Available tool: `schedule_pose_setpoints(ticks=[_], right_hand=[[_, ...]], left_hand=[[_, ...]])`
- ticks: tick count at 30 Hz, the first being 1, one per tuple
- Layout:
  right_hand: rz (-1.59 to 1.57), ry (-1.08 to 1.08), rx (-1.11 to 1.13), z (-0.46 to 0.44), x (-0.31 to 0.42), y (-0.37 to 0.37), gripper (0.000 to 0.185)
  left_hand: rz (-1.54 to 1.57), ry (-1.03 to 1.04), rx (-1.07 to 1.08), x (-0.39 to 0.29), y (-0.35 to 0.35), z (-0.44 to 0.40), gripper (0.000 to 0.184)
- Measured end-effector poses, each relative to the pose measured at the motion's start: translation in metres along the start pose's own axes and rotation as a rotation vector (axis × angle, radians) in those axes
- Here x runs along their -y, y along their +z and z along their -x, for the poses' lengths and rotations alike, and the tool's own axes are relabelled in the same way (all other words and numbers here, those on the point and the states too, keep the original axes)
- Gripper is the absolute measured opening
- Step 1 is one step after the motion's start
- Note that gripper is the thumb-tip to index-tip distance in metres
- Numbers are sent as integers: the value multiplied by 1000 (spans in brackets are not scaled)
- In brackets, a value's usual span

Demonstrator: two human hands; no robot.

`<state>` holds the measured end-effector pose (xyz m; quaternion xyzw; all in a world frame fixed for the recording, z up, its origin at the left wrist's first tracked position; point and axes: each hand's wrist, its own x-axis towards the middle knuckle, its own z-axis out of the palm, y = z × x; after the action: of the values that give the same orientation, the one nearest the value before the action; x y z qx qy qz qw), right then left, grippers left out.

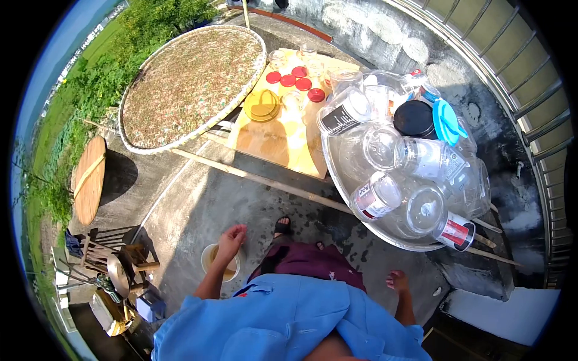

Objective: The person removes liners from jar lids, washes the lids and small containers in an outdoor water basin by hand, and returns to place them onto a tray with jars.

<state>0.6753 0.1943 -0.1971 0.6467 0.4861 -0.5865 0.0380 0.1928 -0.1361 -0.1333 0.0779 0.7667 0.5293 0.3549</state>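
Note:
My left hand hangs above a pale round bucket on the floor, with brownish contents. Its fingers are loosely bent, and no held object shows in them. My right hand is low at my right side, its fingers slightly apart and holding nothing. Nearest to it is a large round metal tray piled with clear plastic jars. Among them are a black lid and a blue lid.
A wooden board bears red lids, a yellow lid and clear jars. Left of it is a big round woven tray of drying bits. Poles run beneath. A round wooden panel and stools stand left.

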Motion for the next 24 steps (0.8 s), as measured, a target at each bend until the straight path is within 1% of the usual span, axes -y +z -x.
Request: schedule_pose_setpoints(ticks=[2,4,5,6,8,10,12,14,16,17,18,19,21,22,24], right_hand=[[6,6,-8,4,-6,0,27],[-26,96,-62,10,-12,6,27],[-26,102,-61,13,-16,10,27],[-75,105,-65,16,-21,13,27],[-127,117,-76,23,-29,23,27],[-317,170,-111,32,-30,35,25],[-291,194,-140,48,-18,57,25],[-268,224,-163,61,-5,78,26],[-230,154,-124,70,8,96,26],[-238,159,-130,70,10,104,26],[-208,110,-164,68,11,113,26],[-178,62,-200,68,13,120,26],[-218,47,-206,78,21,135,26],[-248,22,-197,83,23,142,26],[-256,48,-209,94,21,156,27]], left_hand=[[11,29,39,-8,1,-9,21],[36,53,69,-31,4,-15,22],[56,74,101,-41,4,-19,22],[53,67,104,-46,2,-27,22],[-63,158,147,-59,-2,-48,23],[-102,201,158,-95,-4,-70,24],[-41,490,134,-116,-1,-107,26],[-225,737,76,-160,-3,-134,31],[-556,1050,-116,-186,-1,-170,41],[-556,1035,-100,-196,3,-187,47],[-555,1022,-82,-206,5,-203,54],[-552,1029,-68,-216,5,-217,54],[-935,1119,-147,-234,6,-235,75],[-933,1127,-134,-238,8,-244,75],[-1194,944,-23,-247,9,-259,92]])
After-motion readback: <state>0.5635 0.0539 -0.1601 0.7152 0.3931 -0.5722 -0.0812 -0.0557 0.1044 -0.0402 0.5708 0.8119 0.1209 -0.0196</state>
